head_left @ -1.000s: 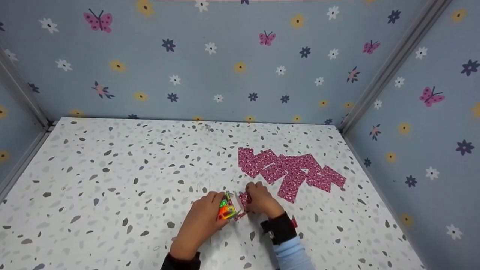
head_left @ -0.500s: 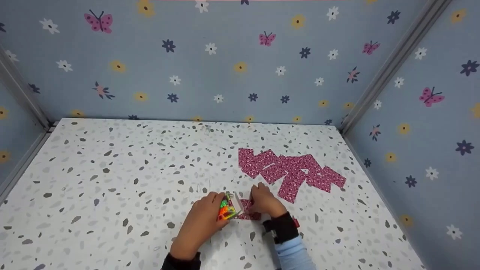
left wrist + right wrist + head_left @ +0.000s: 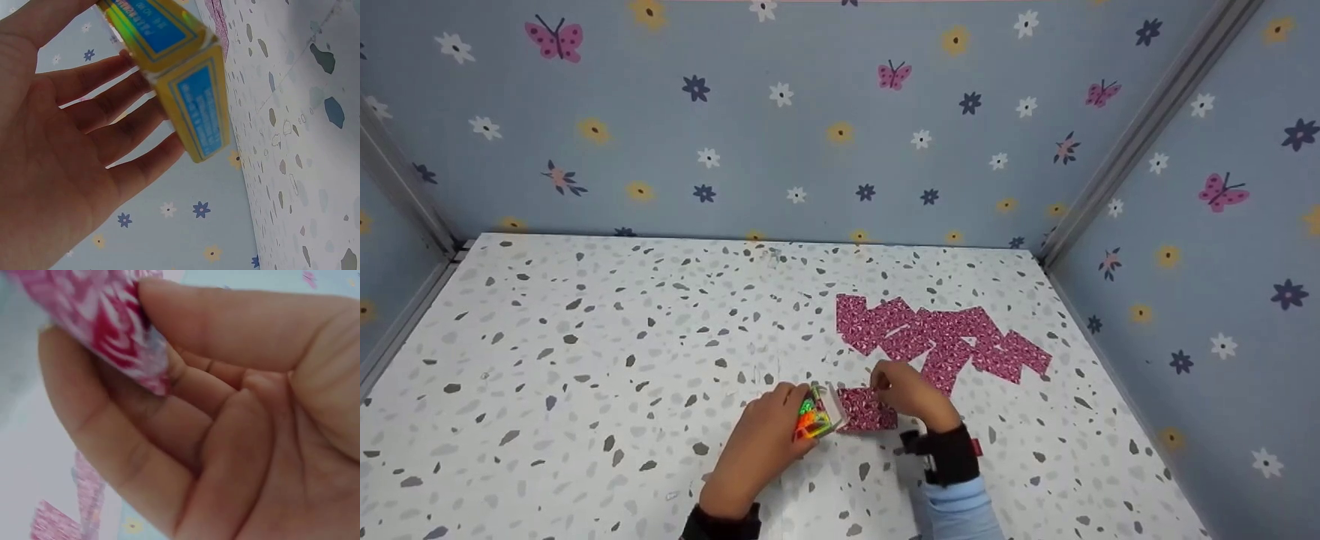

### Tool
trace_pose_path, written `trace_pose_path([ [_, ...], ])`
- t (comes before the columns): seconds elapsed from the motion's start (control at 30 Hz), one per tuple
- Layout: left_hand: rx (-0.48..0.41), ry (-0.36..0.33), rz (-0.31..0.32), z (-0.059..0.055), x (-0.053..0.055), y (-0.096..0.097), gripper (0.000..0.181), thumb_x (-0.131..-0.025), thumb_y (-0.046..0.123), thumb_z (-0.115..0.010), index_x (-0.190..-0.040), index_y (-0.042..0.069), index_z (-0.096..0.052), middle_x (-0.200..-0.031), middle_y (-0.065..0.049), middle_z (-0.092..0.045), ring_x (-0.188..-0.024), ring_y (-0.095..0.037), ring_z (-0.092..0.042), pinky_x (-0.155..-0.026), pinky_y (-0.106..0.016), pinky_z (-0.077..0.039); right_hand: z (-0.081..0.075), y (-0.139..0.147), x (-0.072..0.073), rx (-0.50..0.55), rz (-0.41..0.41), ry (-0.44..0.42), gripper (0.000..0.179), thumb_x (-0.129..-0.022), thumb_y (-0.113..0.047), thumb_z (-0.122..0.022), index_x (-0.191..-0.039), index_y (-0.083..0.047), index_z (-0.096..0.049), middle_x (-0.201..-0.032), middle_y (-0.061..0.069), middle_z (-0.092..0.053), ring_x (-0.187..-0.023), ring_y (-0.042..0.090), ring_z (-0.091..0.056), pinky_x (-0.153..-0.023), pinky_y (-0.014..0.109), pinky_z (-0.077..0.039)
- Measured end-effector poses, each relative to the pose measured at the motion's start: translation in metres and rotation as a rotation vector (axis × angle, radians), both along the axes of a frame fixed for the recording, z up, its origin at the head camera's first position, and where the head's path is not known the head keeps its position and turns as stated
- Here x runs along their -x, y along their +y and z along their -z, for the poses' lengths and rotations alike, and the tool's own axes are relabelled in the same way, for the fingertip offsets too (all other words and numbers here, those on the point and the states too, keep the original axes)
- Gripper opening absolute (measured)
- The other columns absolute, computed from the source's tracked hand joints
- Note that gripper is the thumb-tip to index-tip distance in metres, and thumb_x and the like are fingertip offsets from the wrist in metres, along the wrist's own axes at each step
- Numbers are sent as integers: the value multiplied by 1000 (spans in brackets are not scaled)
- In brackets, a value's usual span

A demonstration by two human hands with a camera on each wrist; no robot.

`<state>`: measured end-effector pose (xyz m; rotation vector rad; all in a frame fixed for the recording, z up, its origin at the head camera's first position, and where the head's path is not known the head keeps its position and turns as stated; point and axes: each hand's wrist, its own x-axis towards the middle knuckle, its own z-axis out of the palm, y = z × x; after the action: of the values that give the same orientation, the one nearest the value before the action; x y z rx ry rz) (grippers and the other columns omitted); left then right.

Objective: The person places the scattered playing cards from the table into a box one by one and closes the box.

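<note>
My left hand (image 3: 761,439) grips a small card box (image 3: 814,416), bright green, orange and yellow, its white flap at the open right end. In the left wrist view the box shows yellow sides with blue panels (image 3: 198,107). Just right of that opening is a playing card (image 3: 861,411) with a pink-and-white patterned back. My right hand (image 3: 913,391) pinches it by its right part between thumb and fingers. Up close in the right wrist view, a corner of the card (image 3: 115,323) lies between thumb and index finger.
Several playing cards (image 3: 937,326) with the same pink backs lie face down, overlapping, beyond my right hand. They rest on a white speckled table (image 3: 622,337). A flowered blue wall (image 3: 780,150) rises at the back, and another panel (image 3: 1207,285) borders the right side.
My right hand has moved right, away from the box, with the card in its fingers; more of the card's pink back shows. My left hand and the box have stayed in place.
</note>
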<state>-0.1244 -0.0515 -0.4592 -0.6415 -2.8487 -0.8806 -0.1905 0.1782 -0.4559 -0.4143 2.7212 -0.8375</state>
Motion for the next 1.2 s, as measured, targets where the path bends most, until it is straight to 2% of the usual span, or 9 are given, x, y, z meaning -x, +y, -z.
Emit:
trace_pose_path([
  [0.1,2,6,4,0,0,0,66,-71,29,-78,-124,-2,-52,-111,-13,-58,-94,-26,-58,-84,-43,-47,-10,4,-3,33,17,77,12,-80,9,-55,-89,0,-58,-87,12,-62,-77,19,-55,-70,32,-47],
  [0.27,8,26,5,0,-1,1,65,-72,28,-78,-124,-2,-53,-111,-13,-58,-95,-26,-58,-84,-43,-47,-27,8,-10,92,107,148,20,-82,10,-51,-96,-1,-60,-94,11,-63,-80,19,-56,-74,35,-49],
  [0.4,18,60,2,0,-2,1,64,-71,26,-79,-122,-2,-53,-109,-13,-57,-93,-27,-58,-82,-44,-47,-40,7,-16,178,151,204,22,-84,8,-53,-101,-3,-60,-100,9,-63,-92,22,-59,-83,38,-49],
  [0.47,21,77,3,-1,-3,0,63,-70,25,-80,-121,-2,-54,-108,-13,-57,-92,-26,-58,-81,-44,-47,-45,6,-20,218,152,229,23,-85,7,-55,-104,-5,-61,-102,8,-63,-94,23,-59,-81,37,-49],
  [0.57,24,88,5,-1,-3,0,63,-70,25,-80,-121,-2,-54,-108,-13,-57,-92,-26,-58,-81,-44,-47,-49,4,-25,254,117,261,23,-85,4,-58,-106,-6,-60,-102,9,-63,-92,22,-59,-77,32,-50],
  [0.67,26,93,9,-1,-3,0,63,-70,26,-79,-121,-2,-53,-108,-13,-57,-93,-27,-58,-81,-44,-48,-51,2,-28,277,58,248,24,-85,2,-60,-108,-3,-59,-101,11,-63,-86,21,-60,-68,27,-51],
  [0.93,10,112,13,-1,-2,1,65,-69,26,-80,-121,-2,-54,-108,-14,-58,-93,-27,-59,-80,-43,-49,-50,-7,-30,212,-90,174,19,-85,-4,-63,-103,-4,-63,-93,8,-65,-67,12,-56,-55,23,-49],
  [1.07,13,130,25,1,-2,2,64,-68,24,-81,-121,-1,-54,-108,-13,-58,-93,-27,-59,-81,-43,-48,-47,-12,-29,168,-129,162,19,-86,-3,-61,-103,-5,-66,-91,6,-66,-69,9,-54,-62,22,-48],
  [1.2,14,138,35,1,-1,2,64,-68,22,-81,-122,-1,-54,-108,-13,-59,-93,-28,-59,-82,-43,-49,-43,-16,-27,176,-154,153,22,-87,-4,-60,-109,-3,-64,-95,9,-67,-72,12,-57,-64,22,-50],
])
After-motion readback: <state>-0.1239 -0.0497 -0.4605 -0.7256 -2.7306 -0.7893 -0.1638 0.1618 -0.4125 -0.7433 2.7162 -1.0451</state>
